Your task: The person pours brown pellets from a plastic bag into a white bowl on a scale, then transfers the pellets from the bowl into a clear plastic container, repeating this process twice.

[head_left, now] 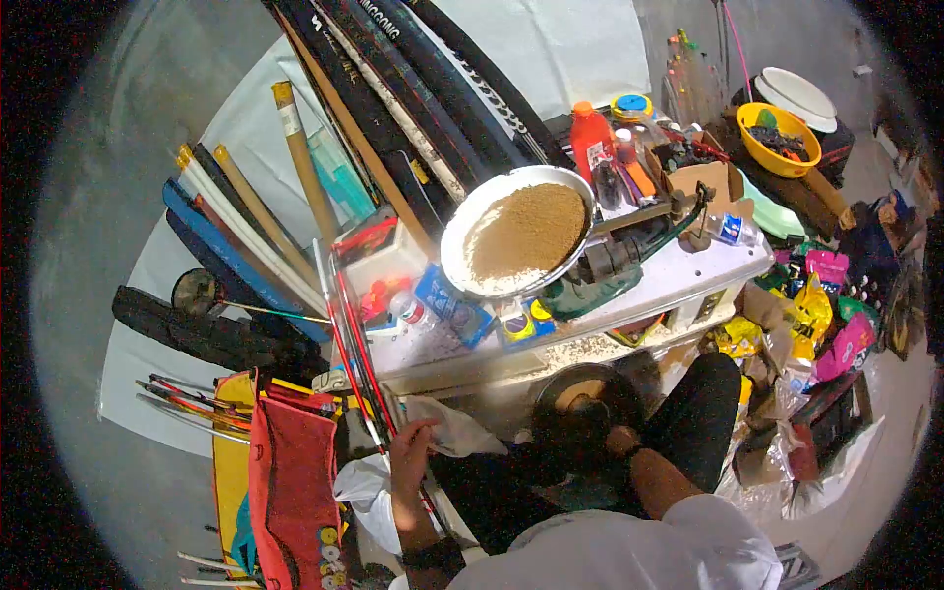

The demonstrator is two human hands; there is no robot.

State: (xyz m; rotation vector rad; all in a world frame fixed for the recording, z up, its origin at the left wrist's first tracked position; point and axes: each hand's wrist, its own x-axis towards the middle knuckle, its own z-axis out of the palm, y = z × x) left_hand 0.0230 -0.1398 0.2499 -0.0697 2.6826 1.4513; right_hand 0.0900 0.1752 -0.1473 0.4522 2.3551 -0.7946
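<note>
My left hand (pixel 411 454) is at the lower middle, its fingers closed on a thin white plastic bag (pixel 457 431). Red and white fishing rods (pixel 362 349) slant down right beside that hand. Between my knees sits a dark round bowl (pixel 551 418) with a light brown lump (pixel 580 395) in it; shadow hides much of its inside. The fingers of my right hand (pixel 619 441) are curled at the bowl's near right rim. On the table in front stands a white basin (pixel 457 236) holding brown powder (pixel 536 231).
Several rod bags (pixel 393 59) lean behind the white table (pixel 678 280). A red bottle (pixel 592 138), a green-handled tool (pixel 615 290) and a blue packet (pixel 452 305) crowd the tabletop. Bright bait packets (pixel 811 310) pile up at right; a red bag (pixel 290 482) stands at left.
</note>
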